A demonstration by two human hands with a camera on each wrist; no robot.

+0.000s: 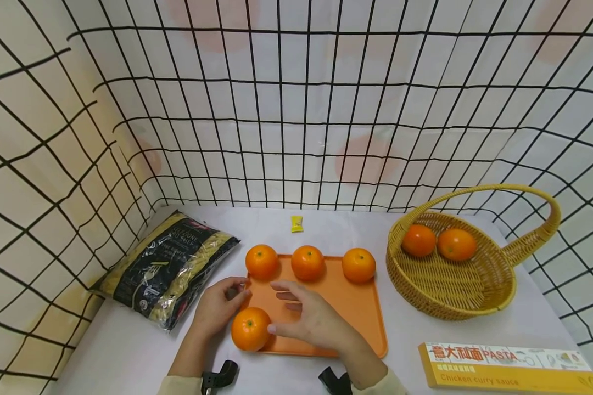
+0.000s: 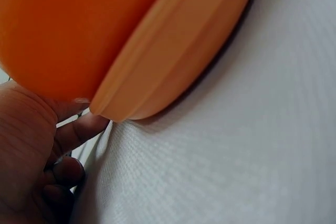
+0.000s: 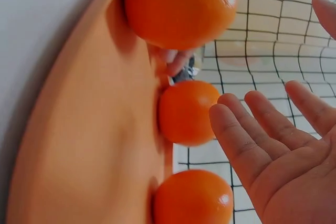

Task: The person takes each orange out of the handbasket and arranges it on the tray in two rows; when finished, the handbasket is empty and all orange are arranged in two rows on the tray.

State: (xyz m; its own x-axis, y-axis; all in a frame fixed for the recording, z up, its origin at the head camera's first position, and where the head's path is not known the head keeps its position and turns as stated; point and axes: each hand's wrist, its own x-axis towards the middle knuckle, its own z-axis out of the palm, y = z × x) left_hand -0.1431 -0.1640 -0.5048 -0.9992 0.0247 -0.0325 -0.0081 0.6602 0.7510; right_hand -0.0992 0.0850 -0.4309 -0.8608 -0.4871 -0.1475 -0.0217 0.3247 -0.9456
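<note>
My left hand [image 1: 216, 308] rests at the tray's left edge, its fingers loosely bent with a gap between thumb and index finger. In the left wrist view its fingertips [image 2: 81, 131] lie close to the tray rim; whether they press it is unclear. My right hand [image 1: 312, 318] hovers over the orange tray [image 1: 336, 312], fingers spread and holding nothing. Its thumb overlaps the near-left orange [image 1: 250, 330] in the head view, but contact cannot be told. Along the tray's far side sit a left orange [image 1: 262, 261], a middle orange [image 1: 307, 263] and a right orange [image 1: 358, 265].
A wicker basket [image 1: 400, 285] with a tall handle stands on the right, holding two oranges [image 1: 457, 244]. In front of it lies a pasta box [image 1: 509, 366]. A pasta bag [image 1: 165, 269] lies left, a small yellow packet [image 1: 296, 224] behind. Black wire mesh [image 1: 303, 120] encloses the table.
</note>
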